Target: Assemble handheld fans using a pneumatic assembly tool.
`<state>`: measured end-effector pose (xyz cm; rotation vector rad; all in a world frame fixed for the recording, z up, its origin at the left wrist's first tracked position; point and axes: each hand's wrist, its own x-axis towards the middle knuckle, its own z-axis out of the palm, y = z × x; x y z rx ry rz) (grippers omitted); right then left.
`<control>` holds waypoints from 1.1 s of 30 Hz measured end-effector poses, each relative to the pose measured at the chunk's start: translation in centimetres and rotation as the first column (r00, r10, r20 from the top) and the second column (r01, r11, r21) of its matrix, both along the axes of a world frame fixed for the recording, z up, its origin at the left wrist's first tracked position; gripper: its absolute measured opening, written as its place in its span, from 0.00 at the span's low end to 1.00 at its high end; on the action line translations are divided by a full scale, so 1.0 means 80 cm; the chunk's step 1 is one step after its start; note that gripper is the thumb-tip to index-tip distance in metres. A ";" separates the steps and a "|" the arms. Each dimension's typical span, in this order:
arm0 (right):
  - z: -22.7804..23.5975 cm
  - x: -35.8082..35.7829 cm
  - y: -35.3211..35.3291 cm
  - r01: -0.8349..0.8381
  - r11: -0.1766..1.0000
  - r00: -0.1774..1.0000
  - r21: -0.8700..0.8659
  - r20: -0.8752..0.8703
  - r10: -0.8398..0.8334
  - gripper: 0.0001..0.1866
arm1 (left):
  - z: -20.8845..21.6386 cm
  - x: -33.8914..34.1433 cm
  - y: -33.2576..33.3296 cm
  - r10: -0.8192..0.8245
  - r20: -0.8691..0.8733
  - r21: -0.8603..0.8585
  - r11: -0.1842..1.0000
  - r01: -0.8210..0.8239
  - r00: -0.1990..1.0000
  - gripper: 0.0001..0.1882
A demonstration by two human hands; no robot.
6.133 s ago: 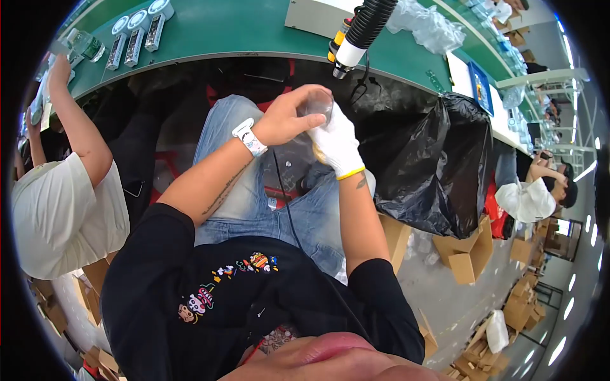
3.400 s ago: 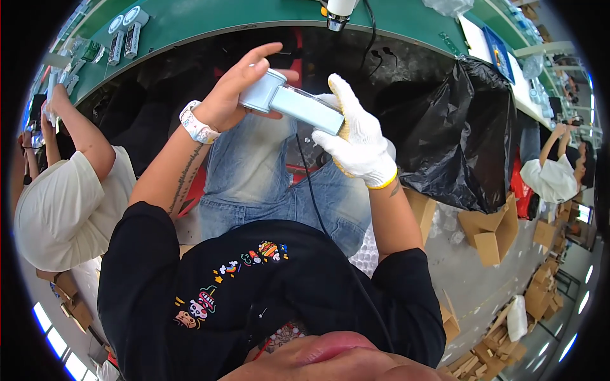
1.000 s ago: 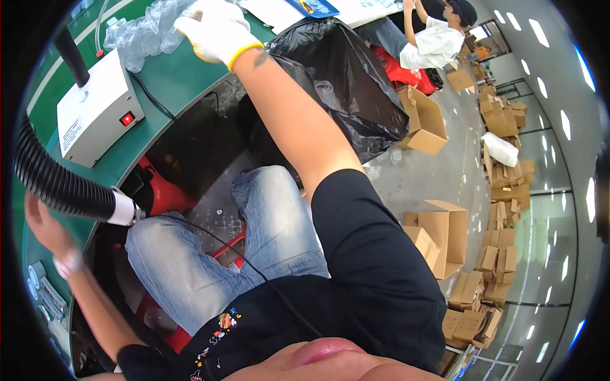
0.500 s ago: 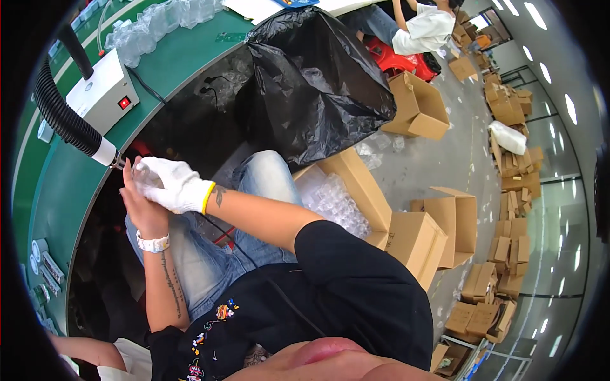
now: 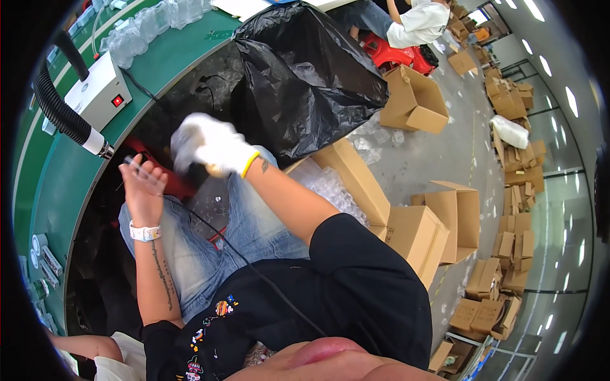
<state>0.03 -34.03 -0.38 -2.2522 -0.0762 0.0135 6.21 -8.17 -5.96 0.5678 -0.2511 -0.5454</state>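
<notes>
My left hand (image 5: 144, 190), bare and with a white watch at the wrist, is raised just below the metal nozzle (image 5: 107, 151) of a black hose. Its fingers curl round a thin clear plastic piece (image 5: 145, 176). To the right, over my lap, my right hand (image 5: 219, 145) wears a white glove with a yellow cuff. It grips a translucent plastic piece (image 5: 184, 143), smeared by motion, so its exact shape cannot be made out. The two hands are apart.
A white box (image 5: 98, 95) with a lit red switch stands on the green table (image 5: 175, 54), beside clear plastic pieces (image 5: 143, 28). Ahead hangs a black plastic bag (image 5: 305, 82). On my right is an open carton (image 5: 356, 181) of clear plastic. Another person (image 5: 416, 25) sits far off.
My hands have come apart. The gloved right hand has moved up and right with a plastic piece, while the left has dropped slightly from the nozzle.
</notes>
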 end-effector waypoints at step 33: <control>-0.050 0.021 0.170 0.045 0.689 0.983 0.723 -0.156 0.099 0.42 | 0.078 0.134 0.478 0.162 0.730 0.412 -0.879 -0.240 0.664 0.38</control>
